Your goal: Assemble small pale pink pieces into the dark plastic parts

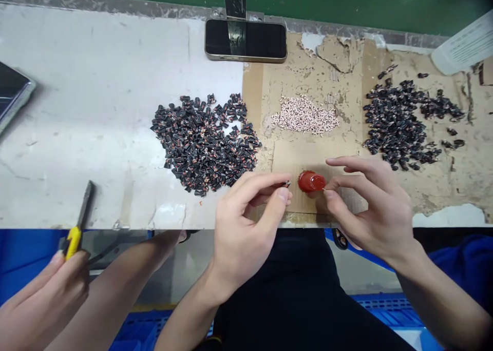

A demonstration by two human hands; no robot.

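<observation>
My left hand (246, 228) pinches a small black part (286, 184) with a coppery end between thumb and forefinger, just left of a small red cup (311, 181). The cup has a glossy, wet-looking top. My right hand (373, 207) is at the cup's right side, thumb and forefinger pinched on a tiny pale piece (324, 189), mostly hidden by the fingertips. Beyond my left hand lies a big heap of similar black parts (204, 145). A pile of tiny pinkish pieces (305, 115) lies behind the cup.
Another heap of black parts (396, 120) sits to the right on worn cardboard (346, 79). A phone (245, 40) lies at the back edge, and a white container (462, 45) stands back right. At left, another person's hand (57, 284) holds a yellow-handled knife (79, 222).
</observation>
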